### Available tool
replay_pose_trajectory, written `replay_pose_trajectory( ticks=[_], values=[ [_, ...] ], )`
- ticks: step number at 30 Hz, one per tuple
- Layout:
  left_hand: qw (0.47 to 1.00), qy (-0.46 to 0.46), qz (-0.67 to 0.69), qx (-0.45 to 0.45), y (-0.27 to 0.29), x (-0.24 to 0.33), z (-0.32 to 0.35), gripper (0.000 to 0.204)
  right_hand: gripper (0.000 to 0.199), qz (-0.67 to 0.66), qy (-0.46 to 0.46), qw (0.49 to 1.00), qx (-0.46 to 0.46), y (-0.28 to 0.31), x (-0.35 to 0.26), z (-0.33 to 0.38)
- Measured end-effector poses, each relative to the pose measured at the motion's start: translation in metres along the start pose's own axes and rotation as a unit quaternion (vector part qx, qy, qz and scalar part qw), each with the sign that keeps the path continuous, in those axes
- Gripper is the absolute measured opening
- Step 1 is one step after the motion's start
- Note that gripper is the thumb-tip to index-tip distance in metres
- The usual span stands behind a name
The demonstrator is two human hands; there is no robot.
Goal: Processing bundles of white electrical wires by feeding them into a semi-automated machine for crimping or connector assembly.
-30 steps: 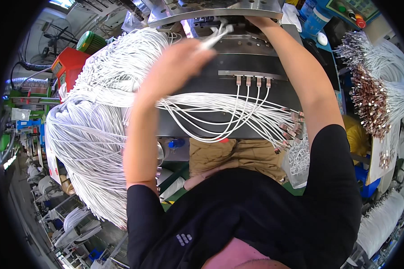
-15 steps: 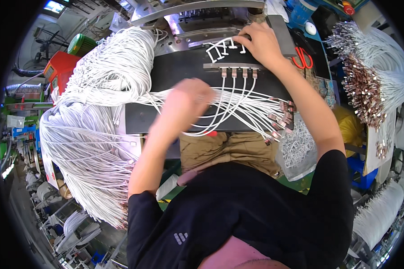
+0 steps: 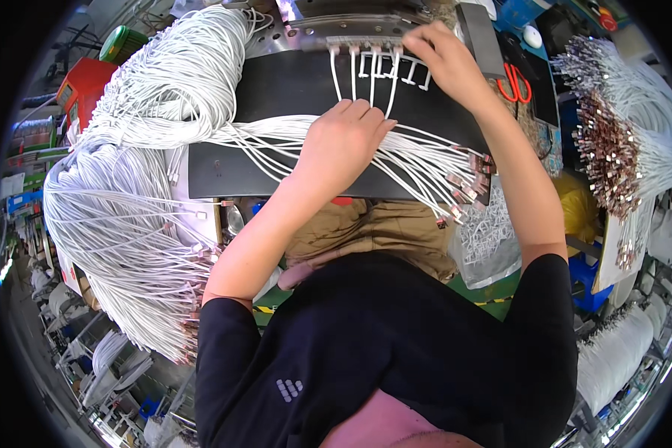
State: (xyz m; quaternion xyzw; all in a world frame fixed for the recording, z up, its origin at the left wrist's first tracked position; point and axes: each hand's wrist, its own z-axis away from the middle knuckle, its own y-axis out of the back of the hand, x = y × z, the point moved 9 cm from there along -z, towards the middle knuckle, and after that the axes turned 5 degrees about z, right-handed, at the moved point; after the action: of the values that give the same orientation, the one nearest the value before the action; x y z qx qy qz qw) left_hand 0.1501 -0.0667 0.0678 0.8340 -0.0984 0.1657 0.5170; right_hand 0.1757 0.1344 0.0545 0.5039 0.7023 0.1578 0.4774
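My left hand (image 3: 345, 140) is closed over several white cables (image 3: 393, 93) in the middle of the black mat (image 3: 276, 82); its fingertips curl out of sight beneath it. Those cables run up to a slim metal strip (image 3: 366, 42), where their connectors sit in a row. At the strip's right end, the fingers of my right hand (image 3: 442, 60) pinch it, by the edge of the metal machine bed (image 3: 306, 28). Just below the strip lies a white plastic runner with small crossbars (image 3: 418, 75). More cables (image 3: 418, 160) cross the mat under my left hand, their connector ends pointing right.
Big white cable bundles (image 3: 172, 75) are heaped at the left, beside a red machine (image 3: 86, 89). Red-handled scissors (image 3: 515, 84) lie at the right. A clear bag of white plastic bits (image 3: 489, 246) sits below the mat's right end. Another cable bundle (image 3: 612, 142) hangs far right.
The metal strip with its cables has moved away from me, up to the machine's edge. My left hand has shifted right onto the cables. My right hand has gone from the plastic runner to the strip.
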Motion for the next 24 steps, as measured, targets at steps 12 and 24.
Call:
replay_pose_trajectory(
  ticks=[12, 24],
  values=[
    [0.996, 0.060, -0.041, 0.057, 0.010, -0.097, -0.120, 0.032, 0.037, 0.054, -0.126, 0.984, 0.111, -0.023, 0.116, -0.160],
    [0.984, 0.166, 0.020, 0.055, 0.008, -0.154, -0.132, 0.045, 0.044, 0.175, -0.010, 0.984, -0.006, -0.049, 0.069, -0.134]
  ],
)
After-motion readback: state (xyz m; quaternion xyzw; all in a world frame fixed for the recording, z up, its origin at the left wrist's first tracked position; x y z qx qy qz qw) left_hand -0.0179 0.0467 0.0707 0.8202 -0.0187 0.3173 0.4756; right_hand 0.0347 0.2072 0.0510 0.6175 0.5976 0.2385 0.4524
